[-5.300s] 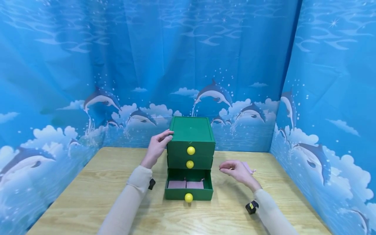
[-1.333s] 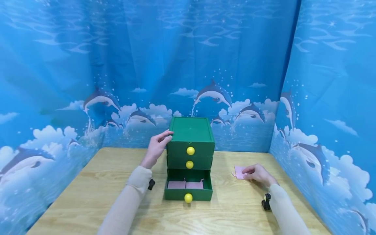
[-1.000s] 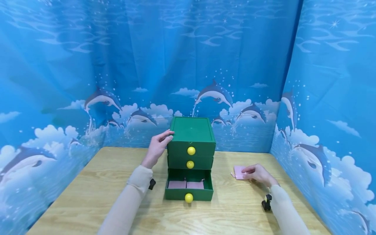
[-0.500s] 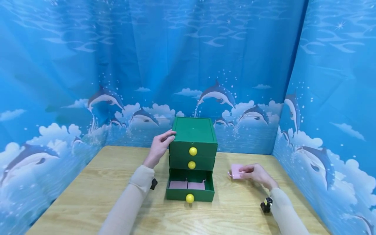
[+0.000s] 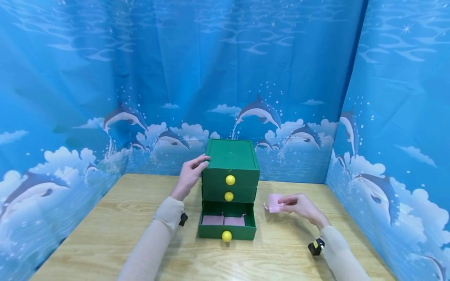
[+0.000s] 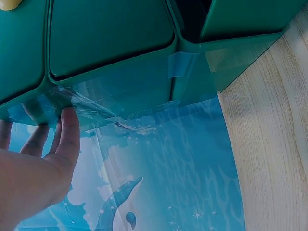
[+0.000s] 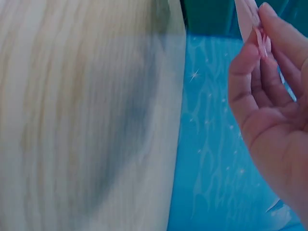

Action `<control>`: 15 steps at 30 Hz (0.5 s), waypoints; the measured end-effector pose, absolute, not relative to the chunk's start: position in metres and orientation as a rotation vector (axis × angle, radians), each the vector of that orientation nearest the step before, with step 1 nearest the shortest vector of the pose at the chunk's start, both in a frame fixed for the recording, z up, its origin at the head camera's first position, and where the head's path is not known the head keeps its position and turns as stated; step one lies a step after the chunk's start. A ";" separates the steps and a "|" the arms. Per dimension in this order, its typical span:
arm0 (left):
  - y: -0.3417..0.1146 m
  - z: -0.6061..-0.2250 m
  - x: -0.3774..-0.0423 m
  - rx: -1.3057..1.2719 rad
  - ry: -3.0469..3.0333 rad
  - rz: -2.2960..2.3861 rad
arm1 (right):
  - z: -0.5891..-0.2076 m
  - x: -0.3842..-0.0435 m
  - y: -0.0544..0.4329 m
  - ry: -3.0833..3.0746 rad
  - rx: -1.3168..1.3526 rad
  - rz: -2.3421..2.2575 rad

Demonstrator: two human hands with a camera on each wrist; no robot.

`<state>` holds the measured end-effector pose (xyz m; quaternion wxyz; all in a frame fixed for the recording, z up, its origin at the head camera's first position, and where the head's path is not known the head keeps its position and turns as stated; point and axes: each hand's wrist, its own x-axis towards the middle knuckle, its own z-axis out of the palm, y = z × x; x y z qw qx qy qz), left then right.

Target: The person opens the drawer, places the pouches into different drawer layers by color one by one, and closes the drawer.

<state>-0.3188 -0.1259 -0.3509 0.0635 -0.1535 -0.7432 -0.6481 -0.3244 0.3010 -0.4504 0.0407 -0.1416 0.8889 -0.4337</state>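
My right hand pinches a small pink drawstring pouch by its edge between thumb and fingertips, to the right of a green drawer cabinet. In the right wrist view the pouch shows only partly, cut off by the top of the picture. My left hand rests with its fingertips on the cabinet's upper left edge. The left wrist view shows those fingers against the cabinet's side. The bottom drawer is pulled out, with two flat pink pouches lying side by side in it.
Each drawer has a round yellow knob; the upper two drawers are pushed in. The cabinet stands on a light wooden table. Blue curtains printed with dolphins and clouds hang behind and at the sides.
My right hand has reached out to the pouch at the right, taken hold of it and brought it left toward the cabinet. My left hand stays on the cabinet's edge.
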 end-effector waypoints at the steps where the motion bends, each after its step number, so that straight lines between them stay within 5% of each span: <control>1: -0.126 -0.351 -0.319 -0.462 -2.246 -1.958 | -0.449 -0.324 0.300 2.706 -0.456 -1.327; 15: -0.125 -0.351 -0.320 -0.451 -2.240 -1.956 | -0.434 -0.313 0.276 2.625 -0.712 -1.286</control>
